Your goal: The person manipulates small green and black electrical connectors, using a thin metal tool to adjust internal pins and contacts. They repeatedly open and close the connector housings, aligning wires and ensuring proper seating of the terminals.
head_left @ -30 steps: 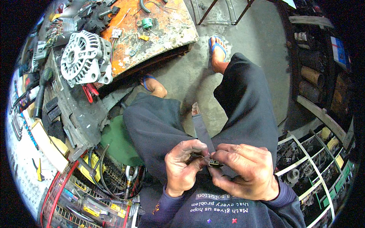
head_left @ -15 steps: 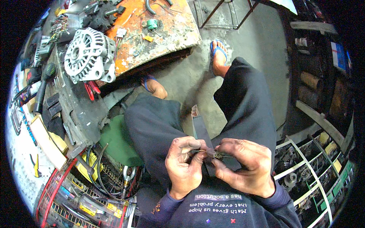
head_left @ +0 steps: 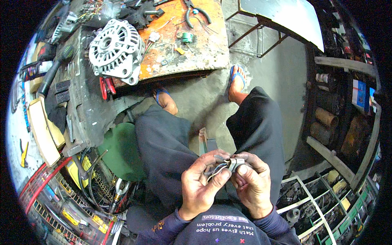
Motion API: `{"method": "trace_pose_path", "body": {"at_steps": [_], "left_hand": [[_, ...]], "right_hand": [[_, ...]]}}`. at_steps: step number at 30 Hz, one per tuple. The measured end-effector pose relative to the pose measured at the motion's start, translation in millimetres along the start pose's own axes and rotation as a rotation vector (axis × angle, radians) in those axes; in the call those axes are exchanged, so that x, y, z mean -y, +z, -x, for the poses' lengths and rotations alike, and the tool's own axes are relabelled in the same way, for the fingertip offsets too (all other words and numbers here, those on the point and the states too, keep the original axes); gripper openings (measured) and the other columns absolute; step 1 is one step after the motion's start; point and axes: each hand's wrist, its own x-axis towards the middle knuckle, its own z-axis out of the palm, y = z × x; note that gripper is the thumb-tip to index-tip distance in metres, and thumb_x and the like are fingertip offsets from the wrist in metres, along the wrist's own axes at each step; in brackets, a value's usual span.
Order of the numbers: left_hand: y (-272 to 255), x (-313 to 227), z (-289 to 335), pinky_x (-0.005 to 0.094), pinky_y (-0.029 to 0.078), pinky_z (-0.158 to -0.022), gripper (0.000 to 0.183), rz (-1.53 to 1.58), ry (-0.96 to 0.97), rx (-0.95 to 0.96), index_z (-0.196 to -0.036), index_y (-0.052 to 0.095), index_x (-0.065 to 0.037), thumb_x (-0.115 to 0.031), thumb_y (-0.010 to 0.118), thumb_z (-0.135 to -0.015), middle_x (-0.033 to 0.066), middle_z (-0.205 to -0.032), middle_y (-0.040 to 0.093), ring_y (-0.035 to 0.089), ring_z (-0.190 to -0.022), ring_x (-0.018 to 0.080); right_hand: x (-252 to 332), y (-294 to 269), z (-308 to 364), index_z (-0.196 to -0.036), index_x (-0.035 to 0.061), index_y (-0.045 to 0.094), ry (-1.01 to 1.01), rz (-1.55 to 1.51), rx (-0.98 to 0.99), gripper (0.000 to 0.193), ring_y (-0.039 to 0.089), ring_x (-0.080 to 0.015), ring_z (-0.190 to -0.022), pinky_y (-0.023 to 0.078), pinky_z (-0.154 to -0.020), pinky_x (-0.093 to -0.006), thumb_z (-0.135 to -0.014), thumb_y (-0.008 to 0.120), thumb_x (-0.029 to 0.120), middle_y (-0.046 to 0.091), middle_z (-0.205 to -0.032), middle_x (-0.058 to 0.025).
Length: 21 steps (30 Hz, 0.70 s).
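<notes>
In front of my lap, my right hand (head_left: 254,183) pinches a small grey wire connector (head_left: 236,164) between thumb and fingers. Thin wires (head_left: 219,168), some pale and some dark, run from the connector's left side into my left hand (head_left: 201,185), whose thumb and fingers are closed on them. Both hands nearly meet at the connector. The far ends of the wires are hidden by my left fingers.
An orange, paint-worn workbench (head_left: 204,53) stands ahead, bearing a silver alternator housing (head_left: 118,49), black-handled pliers (head_left: 189,16) and a small green part (head_left: 186,38). A screwdriver (head_left: 51,77) lies at left. Wire racks of parts flank me; a white-topped table (head_left: 281,16) stands at far right.
My right hand has turned, so the grey connector and its wires now show plainly. Both hands have come closer together. The view has shifted, bringing the pliers and more of the bench into sight.
</notes>
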Motion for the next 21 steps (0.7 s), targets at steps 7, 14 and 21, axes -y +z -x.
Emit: {"method": "trace_pose_path", "body": {"at_steps": [7, 14, 21], "left_hand": [[-12.9, 5.3, -14.7, 0.033, 0.055, -0.099, 0.017, 0.108, 0.082, -0.279, -0.115, 0.07, 0.005, -0.002, 0.067, -0.1, 0.0182, -0.119, 0.075, 0.072, -0.109, 0.0215], [-69.8, -30.8, -69.5, 0.0502, 0.064, -0.078, 0.012, 0.507, 0.232, -0.473, -0.109, 0.062, -0.004, -0.009, 0.056, -0.099, 0.0163, -0.106, 0.068, 0.073, -0.089, 0.0325], [-95.9, -17.3, -86.1, 0.0325, 0.051, -0.059, 0.009, 0.356, 0.139, -0.358, -0.102, 0.063, -0.004, -0.012, 0.06, -0.099, 0.0139, -0.094, 0.068, 0.067, -0.077, 0.0218]], "right_hand": [[-15.3, 19.0, -12.0, -0.126, 0.0004, 0.071, 0.033, 0.354, 0.01, 0.03, 0.052, -0.0043, -0.065, 0.04, -0.056, -0.0221, -0.099, 0.074, 0.013, 0.068, -0.084, 0.001], [-18.0, 48.3, -53.4, -0.112, -0.0008, 0.073, -0.32, 0.855, 0.048, 0.019, 0.05, -0.0093, -0.065, 0.041, -0.061, -0.0276, -0.107, 0.06, 0.013, 0.058, -0.079, 0.0005], [25.4, 101.1, -230.2, -0.124, -0.0009, 0.067, -1.145, 1.413, -0.025, 0.027, 0.06, -0.0429, -0.11, 0.049, -0.096, -0.047, -0.099, 0.064, 0.007, 0.063, -0.115, -0.0232]]}}
